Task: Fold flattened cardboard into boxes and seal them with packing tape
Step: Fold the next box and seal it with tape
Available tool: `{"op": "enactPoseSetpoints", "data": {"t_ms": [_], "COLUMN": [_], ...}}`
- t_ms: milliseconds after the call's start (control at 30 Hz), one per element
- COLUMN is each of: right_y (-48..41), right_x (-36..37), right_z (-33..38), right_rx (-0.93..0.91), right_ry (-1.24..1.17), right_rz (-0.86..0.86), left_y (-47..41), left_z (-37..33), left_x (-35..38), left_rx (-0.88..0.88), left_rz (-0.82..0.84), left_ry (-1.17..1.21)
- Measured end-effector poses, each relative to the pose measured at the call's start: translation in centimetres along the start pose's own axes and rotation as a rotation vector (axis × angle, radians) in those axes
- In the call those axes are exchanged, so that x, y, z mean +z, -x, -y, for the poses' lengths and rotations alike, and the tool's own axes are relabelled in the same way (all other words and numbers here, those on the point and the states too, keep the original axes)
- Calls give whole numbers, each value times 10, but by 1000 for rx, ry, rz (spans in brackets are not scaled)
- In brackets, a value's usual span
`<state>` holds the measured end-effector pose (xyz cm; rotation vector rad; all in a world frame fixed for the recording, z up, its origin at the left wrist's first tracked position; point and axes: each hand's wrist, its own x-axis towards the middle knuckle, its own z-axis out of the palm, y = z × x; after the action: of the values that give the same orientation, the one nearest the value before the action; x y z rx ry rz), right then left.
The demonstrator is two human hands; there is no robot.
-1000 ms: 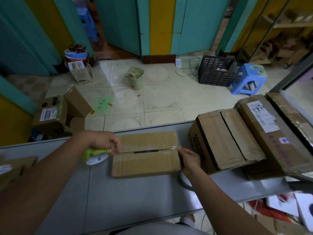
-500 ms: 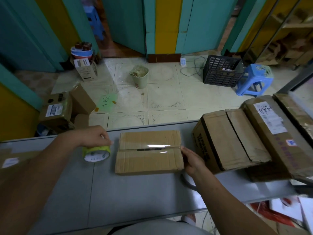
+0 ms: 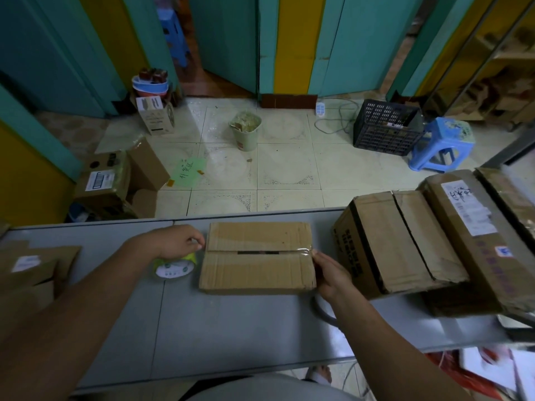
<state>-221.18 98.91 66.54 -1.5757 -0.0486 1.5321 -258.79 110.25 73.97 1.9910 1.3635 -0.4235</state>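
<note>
A small brown cardboard box [image 3: 257, 270] lies flat on the grey table [image 3: 231, 328], its two top flaps meeting at a middle seam with a dark slit. Clear tape runs along that seam to the right edge. My left hand [image 3: 176, 241] grips a roll of packing tape [image 3: 173, 266] with a green and white core, right at the box's left edge. My right hand [image 3: 330, 273] presses flat against the box's right side, fingers over the tape end.
Two larger sealed cardboard boxes [image 3: 405, 244] lean on the table's right part. Flattened cardboard [image 3: 31, 270] lies at the left. Beyond the table's far edge, on the tiled floor, stand a bin [image 3: 246, 131], a black crate [image 3: 385, 127], a blue stool [image 3: 443, 146] and more boxes [image 3: 110, 180].
My left hand with the tape roll drifted left from the box and has come back against its left edge. My right hand stays on the box's right side.
</note>
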Motion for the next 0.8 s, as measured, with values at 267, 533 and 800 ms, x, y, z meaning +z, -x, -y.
{"op": "enactPoseSetpoints", "data": {"t_ms": [267, 533, 800], "right_y": [-4, -7, -8], "right_x": [-5, -8, -3], "right_z": [1, 1, 2], "right_rx": [-27, -9, 65], "right_ry": [-32, -14, 75], "right_rz": [-27, -10, 98], "left_y": [7, 8, 1], "left_z": [1, -1, -2], "left_x": [-1, -13, -1], "left_rx": [-19, 19, -22], "left_rz": [15, 33, 72], "left_ry": [20, 25, 42]}}
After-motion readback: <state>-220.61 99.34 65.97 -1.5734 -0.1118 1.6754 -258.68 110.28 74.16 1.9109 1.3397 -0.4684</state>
